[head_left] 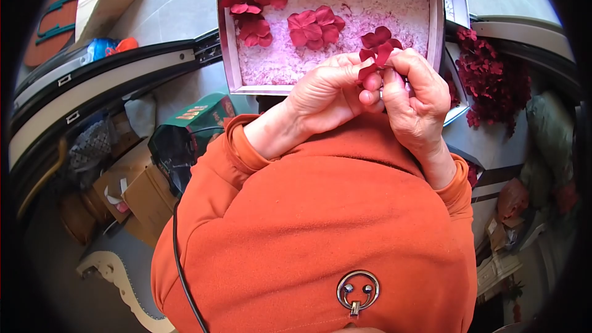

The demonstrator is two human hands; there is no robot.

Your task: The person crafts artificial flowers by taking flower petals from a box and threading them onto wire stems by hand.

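Note:
Both my hands meet at the lower right part of a shallow white-rimmed box (pixel 230 55) with a speckled pink and white bottom. Between the fingertips of my left hand (pixel 336 89) and my right hand (pixel 416 92) is a dark red petal cluster (pixel 380 46). The fingers of both hands are bent and pressed round its lower end, which they mostly hide. Inside the box, one red petal bunch (pixel 314 27) lies near the middle and further red petals (pixel 256 3) lie at the upper left.
A large heap of dark red flowers (pixel 490 80) is right of the box. A green bag (pixel 185 129) and cardboard boxes (pixel 145 194) stand at the left. A black cable (pixel 177 240) runs down the orange top. An open carton (pixel 108 9) is at the upper left.

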